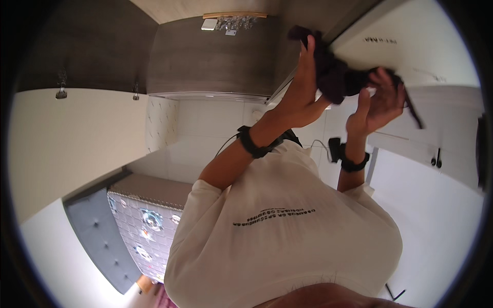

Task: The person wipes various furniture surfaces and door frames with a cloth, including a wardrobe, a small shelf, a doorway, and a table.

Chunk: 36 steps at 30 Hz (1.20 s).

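Observation:
A dark purple, crumpled cloth [331,75] stretches between my hands, close to a pale panel that bears writing. My left hand [298,90] has the cloth between its thumb and its raised fingers. On the right, my right hand [379,102] is blurred, its fingers spread against the cloth's other part; whether they grip it cannot be told. A thin dark strip [415,111] hangs past that hand, apparently part of the cloth. Each wrist wears a black band, with a small device and a cable near it.
Dark wood-look panels [212,57] and a cream panel [77,142] with metal fittings stand at the left. A bed with a patterned quilted cover [150,231] lies lower left. White cabinet doors with black handles [436,158] are at the right. Pale floor tiles show between.

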Each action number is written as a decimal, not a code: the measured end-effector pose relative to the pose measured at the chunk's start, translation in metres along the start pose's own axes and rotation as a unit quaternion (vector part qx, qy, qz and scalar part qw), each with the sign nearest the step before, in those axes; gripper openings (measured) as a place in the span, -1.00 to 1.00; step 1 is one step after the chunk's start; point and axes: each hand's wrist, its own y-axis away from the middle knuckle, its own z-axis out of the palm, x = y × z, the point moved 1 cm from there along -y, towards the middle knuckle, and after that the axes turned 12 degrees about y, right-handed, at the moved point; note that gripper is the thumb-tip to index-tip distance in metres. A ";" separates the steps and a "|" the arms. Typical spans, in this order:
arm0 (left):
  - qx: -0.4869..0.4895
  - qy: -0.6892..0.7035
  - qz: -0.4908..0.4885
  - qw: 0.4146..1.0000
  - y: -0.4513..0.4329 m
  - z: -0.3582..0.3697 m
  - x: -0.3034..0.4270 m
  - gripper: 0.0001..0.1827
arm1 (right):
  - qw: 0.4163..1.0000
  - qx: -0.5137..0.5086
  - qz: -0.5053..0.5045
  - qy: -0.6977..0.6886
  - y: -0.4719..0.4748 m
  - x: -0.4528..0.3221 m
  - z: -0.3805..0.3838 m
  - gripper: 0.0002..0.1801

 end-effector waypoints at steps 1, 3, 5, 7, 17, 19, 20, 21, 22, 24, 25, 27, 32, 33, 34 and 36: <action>0.022 -0.143 0.072 0.987 -0.001 0.003 0.000 -0.03 | 0.997 0.035 -0.051 0.044 -0.009 -0.006 -0.001 -0.58; 0.030 -0.271 0.150 0.950 0.006 0.003 -0.001 -0.10 | 0.984 -0.063 -0.028 0.166 -0.001 0.014 -0.016 -0.69; 0.053 -0.367 0.087 0.924 0.014 -0.002 -0.017 -0.18 | 0.985 -0.120 0.056 0.112 0.016 0.038 -0.026 -0.77; 0.075 -0.329 0.074 0.939 0.032 -0.017 -0.053 -0.20 | 0.971 -0.184 0.078 0.132 0.034 0.046 -0.025 -0.78; 0.223 -0.055 0.069 0.971 0.048 -0.016 -0.059 -0.67 | 0.773 -0.590 0.182 0.143 0.137 0.081 -0.028 -0.21; 0.226 -0.001 0.073 0.971 0.042 -0.021 -0.048 -0.69 | 0.786 -0.584 0.163 0.120 0.133 0.065 -0.017 -0.10; 0.195 0.056 0.041 0.978 0.037 -0.012 -0.033 -0.68 | 0.794 -0.570 0.184 0.106 0.127 0.067 -0.023 -0.15; 0.178 0.105 0.008 0.978 0.043 -0.012 -0.021 -0.67 | 0.797 -0.564 0.201 0.080 0.110 0.034 -0.014 -0.19; 0.151 0.059 0.053 0.985 0.041 -0.018 -0.017 -0.69 | 0.797 -0.567 0.194 0.074 0.099 0.013 -0.009 -0.19; 0.109 0.035 0.091 0.989 0.029 -0.002 0.017 -0.70 | 0.855 -0.497 0.138 0.043 0.077 -0.007 -0.005 -0.34; 0.067 0.016 0.124 0.990 0.021 0.008 0.034 -0.71 | 0.858 -0.493 0.140 0.041 0.067 -0.010 -0.005 -0.34; 0.037 0.007 0.155 0.987 0.011 0.016 0.055 -0.73 | 0.947 -0.304 -0.011 0.101 0.048 -0.021 -0.004 -0.45; -0.021 -0.121 0.189 0.974 0.006 0.038 0.052 -0.70 | 0.986 -0.149 -0.003 0.071 0.033 -0.007 -0.001 -0.51; -0.013 -0.105 0.202 0.974 0.010 0.038 0.041 -0.69 | 0.990 -0.088 0.105 -0.012 0.041 -0.003 0.000 -0.52; -0.021 -0.112 0.200 0.973 0.015 0.037 0.027 -0.69 | 0.991 -0.075 0.112 0.018 0.045 -0.001 -0.001 -0.55; 0.030 -0.138 0.162 0.977 0.032 0.035 -0.004 -0.65 | 0.988 -0.052 0.145 -0.007 0.069 0.030 -0.001 -0.57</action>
